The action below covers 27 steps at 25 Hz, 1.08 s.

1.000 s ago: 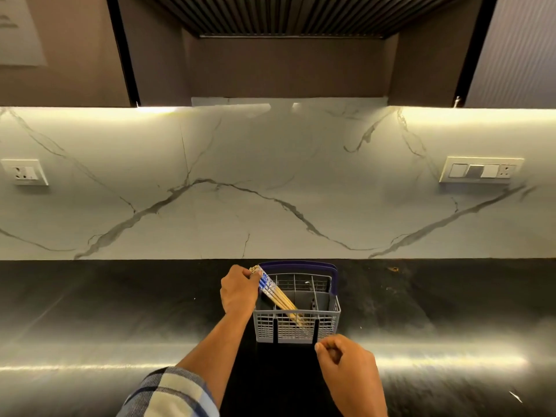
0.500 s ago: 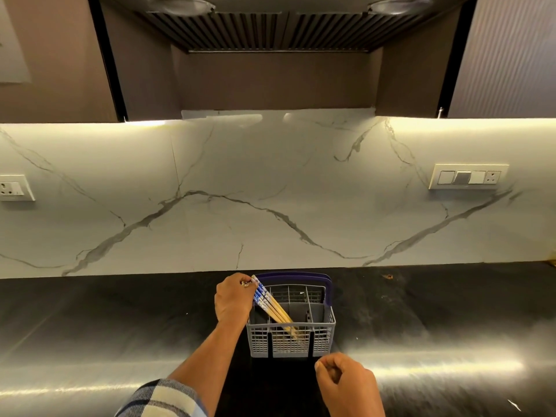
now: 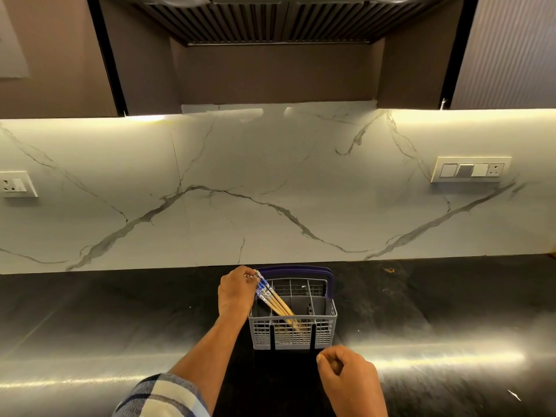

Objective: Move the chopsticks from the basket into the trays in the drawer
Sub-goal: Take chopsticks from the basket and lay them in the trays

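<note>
A grey plastic cutlery basket with a dark blue handle stands on the black countertop near the marble wall. Several wooden chopsticks with blue-and-white patterned tops lean in its left compartment, tips down. My left hand is at the basket's left rim, fingers closed around the patterned top ends of the chopsticks. My right hand hovers just in front of the basket's right corner, fingers curled with nothing in them. No drawer or trays are in view.
The glossy black countertop runs left and right of the basket. A marble backsplash rises behind, with a socket at left and a switch plate at right. Dark cabinets and a ribbed hood hang overhead.
The view has tilted up a little, so basket and hands sit lower in frame. My left hand keeps its hold on the chopstick tops; my right hand stays curled near the basket front.
</note>
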### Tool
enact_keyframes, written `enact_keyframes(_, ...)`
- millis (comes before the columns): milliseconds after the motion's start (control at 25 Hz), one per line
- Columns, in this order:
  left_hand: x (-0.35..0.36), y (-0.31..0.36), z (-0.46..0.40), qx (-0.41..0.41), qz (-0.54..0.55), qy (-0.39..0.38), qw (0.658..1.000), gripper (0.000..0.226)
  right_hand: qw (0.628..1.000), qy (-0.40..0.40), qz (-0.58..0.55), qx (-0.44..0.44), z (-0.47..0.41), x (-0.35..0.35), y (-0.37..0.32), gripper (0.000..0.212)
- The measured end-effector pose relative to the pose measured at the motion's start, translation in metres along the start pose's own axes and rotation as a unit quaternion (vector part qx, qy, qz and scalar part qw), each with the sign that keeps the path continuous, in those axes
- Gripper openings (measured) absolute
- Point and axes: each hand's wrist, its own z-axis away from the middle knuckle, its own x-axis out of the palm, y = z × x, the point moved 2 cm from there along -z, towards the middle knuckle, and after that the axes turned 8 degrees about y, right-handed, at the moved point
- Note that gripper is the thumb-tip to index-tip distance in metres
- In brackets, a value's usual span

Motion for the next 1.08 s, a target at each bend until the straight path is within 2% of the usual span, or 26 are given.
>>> enact_keyframes(280, 0.003, -0.002, -0.008, 0.018, -0.004, -0.043, 0.999, 0.037, 1.0, -0.007, -0.016, 0.015, 0.0, 0.002, 0.003, 0.003)
enact_keyframes(680, -0.002, 0.009, -0.008, 0.092, -0.033, -0.04, 0.994, 0.031, 1.0, 0.005, -0.018, 0.01, -0.003, 0.002, 0.008, 0.009)
enact_keyframes(800, 0.0, 0.005, -0.007, 0.051, -0.007, -0.009, 0.999, 0.036, 1.0, 0.001, -0.018, 0.013, -0.004, 0.003, 0.008, 0.009)
enact_keyframes(920, 0.001, 0.003, -0.004, 0.003, -0.009, -0.006, 1.0, 0.019, 1.0, -0.004, -0.018, 0.018, -0.005, 0.002, 0.011, 0.01)
enact_keyframes(1080, 0.001, 0.007, 0.002, 0.046, -0.053, -0.001, 0.998, 0.015, 1.0, -0.003, -0.014, 0.025, -0.005, 0.001, 0.013, 0.004)
